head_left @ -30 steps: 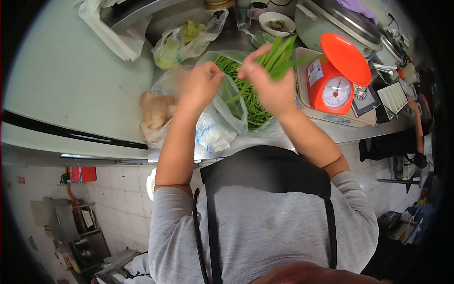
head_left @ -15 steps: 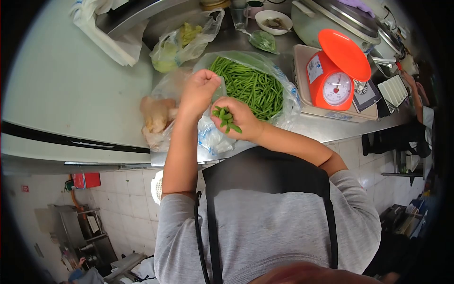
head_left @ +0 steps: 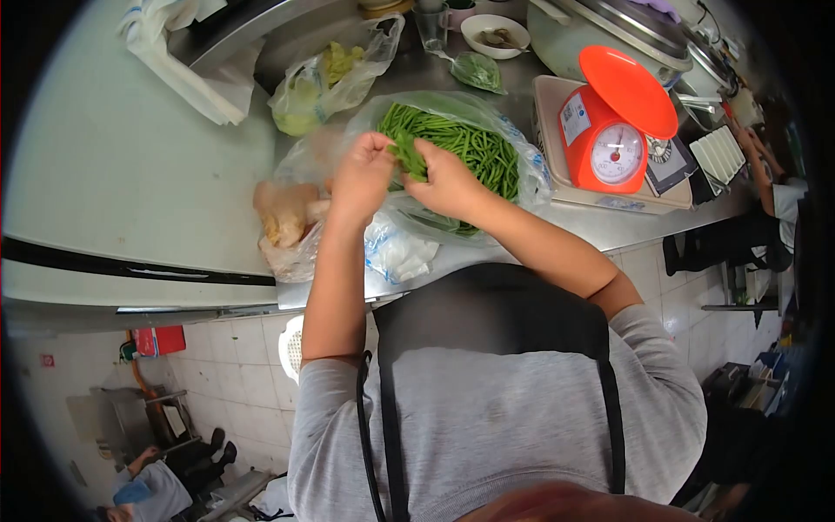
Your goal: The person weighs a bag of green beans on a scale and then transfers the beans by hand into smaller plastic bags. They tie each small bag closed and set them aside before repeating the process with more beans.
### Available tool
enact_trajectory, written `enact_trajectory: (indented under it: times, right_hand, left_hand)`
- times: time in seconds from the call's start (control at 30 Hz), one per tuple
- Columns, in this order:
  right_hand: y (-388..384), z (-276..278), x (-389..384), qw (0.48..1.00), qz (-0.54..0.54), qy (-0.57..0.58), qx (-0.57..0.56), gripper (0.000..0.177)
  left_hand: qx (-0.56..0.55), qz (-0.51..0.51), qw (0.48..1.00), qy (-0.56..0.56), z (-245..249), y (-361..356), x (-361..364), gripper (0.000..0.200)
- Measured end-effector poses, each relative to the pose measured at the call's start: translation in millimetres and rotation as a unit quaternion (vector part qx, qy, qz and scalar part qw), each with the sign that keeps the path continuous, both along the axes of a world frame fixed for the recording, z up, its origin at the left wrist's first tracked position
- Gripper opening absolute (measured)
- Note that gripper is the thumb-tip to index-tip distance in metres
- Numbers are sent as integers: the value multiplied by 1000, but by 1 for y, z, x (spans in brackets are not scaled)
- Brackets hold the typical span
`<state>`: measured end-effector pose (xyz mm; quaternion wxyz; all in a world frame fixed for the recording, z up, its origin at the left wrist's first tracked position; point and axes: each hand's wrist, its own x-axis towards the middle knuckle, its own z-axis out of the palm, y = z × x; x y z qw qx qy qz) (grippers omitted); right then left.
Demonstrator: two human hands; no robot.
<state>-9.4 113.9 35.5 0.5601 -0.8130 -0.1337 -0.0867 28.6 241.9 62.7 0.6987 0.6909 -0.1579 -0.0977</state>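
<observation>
Long green beans [head_left: 487, 157] fill a clear plastic bag [head_left: 532, 174] on the steel counter. Over the bag's near left part, my right hand [head_left: 444, 181] is closed around a small bunch of short green bean pieces [head_left: 407, 155]. Just left of it, my left hand [head_left: 365, 170] has its fingertips pinched at the end of that bunch; whatever lies between those fingertips is too small to name. A white plastic bag [head_left: 398, 248] lies below my hands, and a bag with pale brown pieces [head_left: 285, 213] is left of my left wrist.
A red scale [head_left: 609, 143] stands on a tray [head_left: 565, 193] at the right. Behind the beans are a bag of leafy greens [head_left: 317, 87], a white bowl [head_left: 496, 36] and a big lidded pot [head_left: 565, 43]. Other people are at the far right and lower left.
My right hand has moved up and left with the bean pieces, over the bag and against my left fingertips. A person has come into view at the lower left.
</observation>
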Motion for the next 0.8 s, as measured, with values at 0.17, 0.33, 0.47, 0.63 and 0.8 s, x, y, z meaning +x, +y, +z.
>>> enact_trajectory:
  times: [0.17, 0.33, 0.47, 0.63, 0.8]
  right_hand:
    - [-6, 24, -10, 988, -7, -16, 154, 16]
    - [-13, 63, -8, 919, 3, -43, 391, 10]
    - [5, 43, -9, 945, -46, -68, 317, 9]
    - [4, 35, -17, 960, -69, -214, 167, 14]
    - [-9, 45, -18, 934, -12, -353, 55, 18]
  left_hand:
    - [60, 49, 997, 16, 11, 4, 2, 8]
    - [48, 50, 998, -1, 10, 8, 2, 9]
    - [20, 45, 999, 11, 13, 7, 1, 8]
    - [21, 55, 997, -47, 7, 13, 4, 8]
    - [28, 59, 996, -57, 7, 13, 4, 8]
